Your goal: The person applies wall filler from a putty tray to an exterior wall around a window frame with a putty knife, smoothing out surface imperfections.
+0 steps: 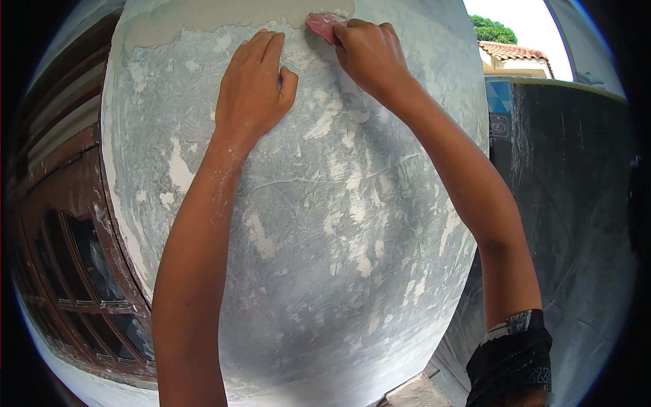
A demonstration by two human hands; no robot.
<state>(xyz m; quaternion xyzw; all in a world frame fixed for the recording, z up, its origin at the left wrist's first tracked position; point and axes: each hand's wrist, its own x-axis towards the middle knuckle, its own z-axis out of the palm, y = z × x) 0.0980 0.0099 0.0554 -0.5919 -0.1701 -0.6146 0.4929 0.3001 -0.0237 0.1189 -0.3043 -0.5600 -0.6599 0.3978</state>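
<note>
Before me stands a grey wall (291, 224), blotched with white patches and smears. A smooth, pale coating (230, 15) covers its top part, ending in a ragged lower edge. My left hand (254, 88) lies flat against the wall just below that edge, fingers stretched up together and thumb apart, holding nothing. Higher and to the right, my right hand (371, 57) grips a small pinkish-red flat piece (323, 26) with whitish smears on it. The piece meets the wall at the coating's edge; whether it is a scraper or a sanding pad, I cannot tell.
At the left is a brown wooden frame with barred panes (88, 261), spotted white. A large dark panel (569, 203) stands at the right, a blue-and-white patterned patch (500, 98) at its upper corner. Beyond are a tiled roof (512, 51) and a tree (494, 30). A beige flat object (417, 393) lies low down.
</note>
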